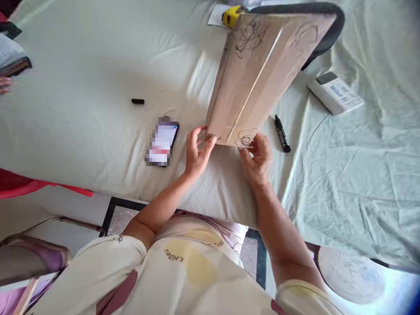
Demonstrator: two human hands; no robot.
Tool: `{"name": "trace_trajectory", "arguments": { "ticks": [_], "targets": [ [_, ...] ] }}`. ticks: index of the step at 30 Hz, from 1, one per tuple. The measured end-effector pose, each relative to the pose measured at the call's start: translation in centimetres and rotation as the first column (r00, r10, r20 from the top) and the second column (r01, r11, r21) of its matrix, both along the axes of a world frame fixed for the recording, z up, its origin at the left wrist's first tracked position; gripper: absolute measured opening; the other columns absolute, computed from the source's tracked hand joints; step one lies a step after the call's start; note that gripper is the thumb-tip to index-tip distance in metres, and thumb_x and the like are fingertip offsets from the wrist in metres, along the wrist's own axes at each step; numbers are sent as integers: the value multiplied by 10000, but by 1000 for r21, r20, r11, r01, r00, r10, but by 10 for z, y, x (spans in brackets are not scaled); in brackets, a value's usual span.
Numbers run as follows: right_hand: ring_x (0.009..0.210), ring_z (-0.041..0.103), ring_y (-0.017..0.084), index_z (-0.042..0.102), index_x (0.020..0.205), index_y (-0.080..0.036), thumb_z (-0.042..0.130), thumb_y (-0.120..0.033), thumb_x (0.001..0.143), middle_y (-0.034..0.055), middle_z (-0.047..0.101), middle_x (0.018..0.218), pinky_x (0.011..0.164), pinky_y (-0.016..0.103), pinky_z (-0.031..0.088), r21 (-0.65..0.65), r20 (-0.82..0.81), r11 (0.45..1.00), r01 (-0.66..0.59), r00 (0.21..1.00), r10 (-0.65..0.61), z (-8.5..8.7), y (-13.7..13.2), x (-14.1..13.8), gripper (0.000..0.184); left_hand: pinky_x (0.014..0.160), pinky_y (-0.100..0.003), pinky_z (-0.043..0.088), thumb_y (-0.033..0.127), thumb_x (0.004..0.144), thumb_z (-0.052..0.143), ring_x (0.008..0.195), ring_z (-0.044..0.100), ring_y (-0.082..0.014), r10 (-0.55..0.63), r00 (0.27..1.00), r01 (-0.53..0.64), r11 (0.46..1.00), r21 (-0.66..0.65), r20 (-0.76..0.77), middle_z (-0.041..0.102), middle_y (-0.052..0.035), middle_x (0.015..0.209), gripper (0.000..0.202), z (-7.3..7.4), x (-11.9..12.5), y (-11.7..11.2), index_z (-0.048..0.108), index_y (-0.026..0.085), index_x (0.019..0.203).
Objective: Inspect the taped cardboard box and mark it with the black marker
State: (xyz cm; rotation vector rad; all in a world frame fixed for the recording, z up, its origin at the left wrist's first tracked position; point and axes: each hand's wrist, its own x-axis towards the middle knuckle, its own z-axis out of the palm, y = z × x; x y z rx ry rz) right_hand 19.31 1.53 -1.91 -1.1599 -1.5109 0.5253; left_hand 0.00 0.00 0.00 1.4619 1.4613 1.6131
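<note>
A long brown cardboard box with black scribbles at its corners and a pale strip down its middle extends away from me. My left hand holds the near left corner, thumb on the upper face and fingers at the side. At the near right corner, my right hand grips the edge, with some of its fingers hidden. To the right of that hand lies a black marker on the cloth. A phone with a lit, blurred screen lies left of my left hand, and a small black cap rests beyond it.
A pale cloth with creases covers the table. By the box's far end are a yellow tape measure and a dark, rounded object. A small white box sits at right. Part of another person's hand shows at the left edge.
</note>
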Motion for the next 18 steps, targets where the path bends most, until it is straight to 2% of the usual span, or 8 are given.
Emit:
{"name": "trace_trajectory", "arguments": {
  "ticks": [4, 7, 10, 12, 14, 16, 18],
  "targets": [
    [807, 632, 181, 687, 1268, -264, 633, -709, 928, 22, 614, 916, 753, 386, 597, 144, 26, 987, 76, 996, -80, 11, -7, 2, 563, 1179, -475, 525, 706, 992, 563, 1349, 620, -256, -5, 997, 25, 964, 264, -79, 672, -73, 1303, 487, 8, -10, -1, 618, 317, 1281],
    [774, 623, 198, 672, 1148, -252, 557, -781, 928, 37, 596, 875, 710, 388, 571, 216, -28, 967, 136, 991, -133, 15, -12, -1, 585, 1073, -417, 588, 697, 1008, 533, 1255, 666, -234, -67, 996, 83, 937, 338, -60, 662, -79, 1306, 512, 10, -8, -3, 587, 335, 1365],
    [726, 609, 170, 627, 1170, -264, 619, -728, 920, 30, 614, 920, 662, 353, 551, 115, -47, 990, 76, 996, -71, 15, -11, -4, 527, 1007, -403, 608, 624, 1015, 590, 1221, 678, -233, -46, 999, 44, 973, 226, 2, 679, -80, 1288, 454, 7, -3, -1, 588, 331, 1362],
    [704, 607, 155, 601, 1178, -260, 698, -638, 893, 12, 634, 924, 647, 333, 542, -57, 0, 998, 13, 1000, -13, 12, -7, -5, 483, 1029, -443, 601, 631, 1011, 597, 1244, 674, -250, -42, 998, 36, 993, 111, 48, 683, -83, 1318, 469, 2, -1, 2, 575, 340, 1379],
    [683, 591, 152, 597, 1049, -243, 748, -541, 847, -9, 627, 858, 635, 325, 520, -208, 116, 978, 19, 993, 5, 8, -4, -4, 390, 1074, -499, 581, 697, 977, 603, 1270, 664, -278, -43, 998, 41, 998, 44, 55, 680, -93, 1352, 546, -4, 0, 5, 569, 349, 1396],
    [677, 566, 156, 566, 900, -239, 752, -461, 813, -12, 610, 815, 644, 335, 502, -254, 244, 965, 69, 970, -5, 5, -1, -3, 303, 1089, -526, 573, 743, 944, 614, 1265, 666, -293, -33, 999, 32, 999, 13, 44, 684, -104, 1347, 587, -10, -1, 8, 585, 349, 1378],
    [683, 548, 161, 547, 842, -239, 734, -419, 803, -6, 605, 810, 662, 349, 497, -223, 314, 970, 98, 949, -24, 3, 0, -3, 262, 1094, -524, 577, 751, 931, 625, 1262, 669, -298, -32, 999, 32, 999, -7, 37, 691, -112, 1324, 586, -14, -1, 9, 610, 343, 1351]
  ]
}}
